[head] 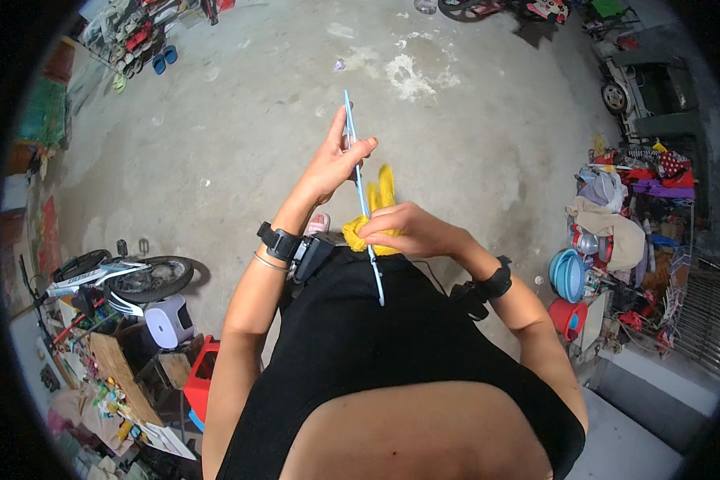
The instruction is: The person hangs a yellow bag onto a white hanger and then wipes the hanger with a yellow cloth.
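A long, thin light-blue object [360, 187] is held nearly edge-on in front of my body, so its full shape cannot be told. My left hand [326, 170] grips its far part, thumb on one side and index finger stretched along the other. Bunched in my right hand [419, 229] is a yellow cloth [386, 187], pressed against the nearer part of the blue object. Two strips of the cloth stick out beyond my fingers. The object's near end reaches back over my black top [348, 336].
Left, a bicycle [156, 279] stands near a white-and-purple plastic stool [167, 324] and a red stool [203, 369]. Blue basins [567, 276], a red bucket [567, 319] and piled clothes [612, 234] line the right side. Blue slippers [164, 59] lie on the concrete floor [246, 120].
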Available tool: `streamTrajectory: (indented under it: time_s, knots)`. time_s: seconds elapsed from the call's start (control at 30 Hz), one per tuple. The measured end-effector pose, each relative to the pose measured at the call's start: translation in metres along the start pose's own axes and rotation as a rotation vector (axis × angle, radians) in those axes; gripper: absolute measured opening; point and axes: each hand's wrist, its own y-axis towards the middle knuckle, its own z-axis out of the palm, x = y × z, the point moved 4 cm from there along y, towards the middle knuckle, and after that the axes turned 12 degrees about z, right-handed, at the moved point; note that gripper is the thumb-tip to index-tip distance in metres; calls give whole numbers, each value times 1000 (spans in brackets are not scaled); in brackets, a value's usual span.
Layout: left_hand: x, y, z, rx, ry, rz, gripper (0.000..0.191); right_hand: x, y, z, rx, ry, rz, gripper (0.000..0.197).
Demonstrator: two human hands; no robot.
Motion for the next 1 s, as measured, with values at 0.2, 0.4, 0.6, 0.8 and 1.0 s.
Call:
streamTrajectory:
  time_s: [0.2, 0.4, 0.6, 0.8, 1.0]
  knots:
    - [0, 3, 4, -13, -133, -14, 84, -1, 21, -24, -145, -90, -65, 15]
    - [2, 4, 0, -42, -62, -12, 82, 3, 12, -13, -155, -192, -112, 15]
    - [-2, -1, 4, -3, -33, 21, 82, -10, -12, 1, 15, 130, 125, 17]
    - [2, 2, 11, 18, -91, -9, 81, -20, -9, 0, 91, 289, 252, 16]
    - [1, 3, 13, 38, -132, -2, 81, 6, 1, -15, -265, -432, -44, 14]
